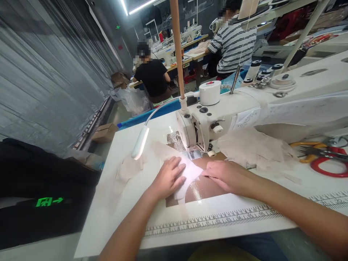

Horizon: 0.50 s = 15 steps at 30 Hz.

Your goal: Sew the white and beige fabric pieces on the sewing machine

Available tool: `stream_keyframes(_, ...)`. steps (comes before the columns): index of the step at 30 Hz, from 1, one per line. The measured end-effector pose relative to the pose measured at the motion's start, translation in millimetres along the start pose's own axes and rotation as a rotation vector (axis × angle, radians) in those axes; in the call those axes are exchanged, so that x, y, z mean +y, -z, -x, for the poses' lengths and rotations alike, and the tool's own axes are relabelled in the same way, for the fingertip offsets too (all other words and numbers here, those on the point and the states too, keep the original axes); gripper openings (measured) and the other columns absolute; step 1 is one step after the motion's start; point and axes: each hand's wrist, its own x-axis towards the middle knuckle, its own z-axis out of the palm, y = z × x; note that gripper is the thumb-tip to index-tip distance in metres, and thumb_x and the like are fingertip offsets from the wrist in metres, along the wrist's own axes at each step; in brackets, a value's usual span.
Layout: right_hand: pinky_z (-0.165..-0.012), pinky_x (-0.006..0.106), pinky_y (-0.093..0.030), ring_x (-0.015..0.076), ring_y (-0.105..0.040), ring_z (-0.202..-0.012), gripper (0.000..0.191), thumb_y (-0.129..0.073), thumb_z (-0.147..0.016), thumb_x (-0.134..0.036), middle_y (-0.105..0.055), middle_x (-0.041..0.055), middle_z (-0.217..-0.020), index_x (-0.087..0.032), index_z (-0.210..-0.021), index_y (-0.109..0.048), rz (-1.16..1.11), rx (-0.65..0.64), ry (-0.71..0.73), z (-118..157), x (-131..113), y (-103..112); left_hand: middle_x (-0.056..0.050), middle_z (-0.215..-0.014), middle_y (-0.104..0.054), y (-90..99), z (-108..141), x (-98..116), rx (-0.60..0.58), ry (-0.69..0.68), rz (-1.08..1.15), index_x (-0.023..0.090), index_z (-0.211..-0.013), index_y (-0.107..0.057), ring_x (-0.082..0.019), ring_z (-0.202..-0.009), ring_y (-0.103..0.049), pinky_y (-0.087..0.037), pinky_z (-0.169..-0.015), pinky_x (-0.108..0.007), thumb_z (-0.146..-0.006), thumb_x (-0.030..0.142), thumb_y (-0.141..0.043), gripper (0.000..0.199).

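Pale pink cloth (192,174) lies under the needle end of the sewing machine (187,132) in the head view, over a brown patch inward from the tabletop's (108,188) front edge. Of the hands, the left hand (170,175) rests flat on it, fingers spread and grasping nothing; the right hand (221,174) pinches its right tip. A printed ruler (217,220) runs along the front edge. A lit lamp (140,142) hangs above the left part, while crumpled fabric (255,148) and red-handled scissors (315,172) lie toward the right edge.
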Motion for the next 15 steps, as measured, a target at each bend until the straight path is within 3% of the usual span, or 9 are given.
stream_keyframes(5, -0.068, 0.031, -0.040, 0.0218, -0.060, -0.081, 0.033, -0.039, -0.090, -0.017, -0.068, 0.0066, -0.091, -0.021, -0.105, -0.069, -0.045, 0.080, 0.041, -10.8, 6.7, 5.1, -0.016, -0.145, -0.041, 1.4, -7.7, -24.4, -0.044, -0.077, 0.019, 0.019, -0.134, -0.050, -0.032, -0.134, -0.037, -0.028, -0.111, -0.054, -0.094, 0.040, -0.048, 0.046)
stream_keyframes(8, -0.062, 0.030, -0.038, 0.0199, -0.057, -0.073, 0.035, -0.037, -0.091, -0.016, -0.065, 0.0062, -0.084, -0.020, -0.104, -0.069, -0.011, 0.112, 0.052, -15.4, 7.1, -0.2, -0.015, -0.147, -0.040, 9.0, -13.8, -33.4, -0.088, -0.085, 0.025, 0.019, -0.135, -0.049, -0.032, -0.135, -0.035, -0.028, -0.112, -0.052, -0.093, 0.042, -0.048, 0.048)
stream_keyframes(11, -0.060, 0.030, -0.036, 0.0191, -0.053, -0.070, 0.035, -0.037, -0.091, -0.013, -0.061, 0.0056, -0.079, -0.020, -0.103, -0.069, 0.030, 0.149, 0.053, -16.6, 8.3, -8.6, -0.014, -0.146, -0.040, 17.8, -19.9, -29.7, -0.098, -0.018, 0.044, 0.020, -0.136, -0.048, -0.033, -0.136, -0.034, -0.031, -0.111, -0.052, -0.093, 0.042, -0.048, 0.048)
stream_keyframes(15, -0.062, 0.030, -0.038, 0.0188, -0.053, -0.072, 0.035, -0.040, -0.084, -0.006, -0.060, 0.0052, -0.081, -0.020, -0.104, -0.067, 0.050, 0.197, 0.074, -15.3, 10.7, -15.8, -0.013, -0.134, -0.051, 16.4, -32.3, -11.6, 0.016, 0.066, 0.127, 0.023, -0.131, -0.051, -0.029, -0.125, -0.047, -0.040, -0.104, -0.047, -0.096, 0.034, -0.041, 0.038)
